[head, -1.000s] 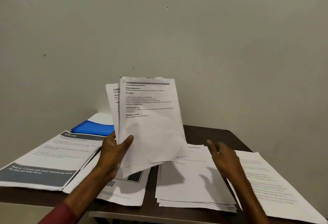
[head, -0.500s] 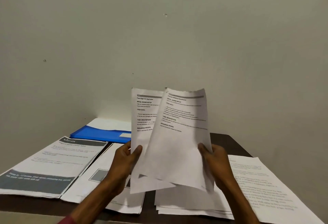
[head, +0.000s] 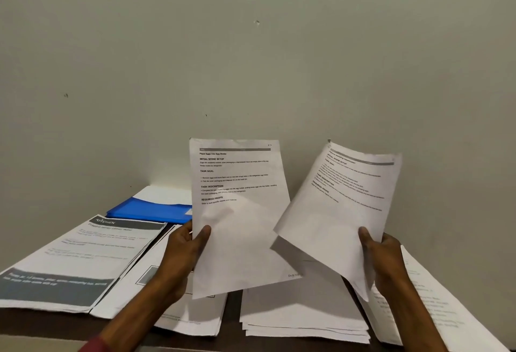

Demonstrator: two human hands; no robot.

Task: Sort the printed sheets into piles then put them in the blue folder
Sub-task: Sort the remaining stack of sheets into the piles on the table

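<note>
My left hand [head: 185,251] grips the lower left edge of an upright printed sheet [head: 240,212] headed by a grey bar. My right hand [head: 384,256] holds a second printed sheet [head: 340,212], tilted to the right and apart from the first. Both sheets hang above the dark table [head: 233,321]. The blue folder [head: 150,210] lies at the back left of the table with a white page on it, partly hidden by the left sheet. Several piles lie below: a KITCHEN pile [head: 81,256], a pile [head: 195,315] under my left forearm, a middle pile [head: 301,312] and a right pile [head: 435,307].
A plain grey wall [head: 251,58] stands right behind the table. The table's front edge runs along the bottom of the view. A narrow strip of bare dark wood shows between the two middle piles.
My right hand took the front sheet off the held stack and drew it away to the right. My left hand keeps the other sheet, now fully uncovered.
</note>
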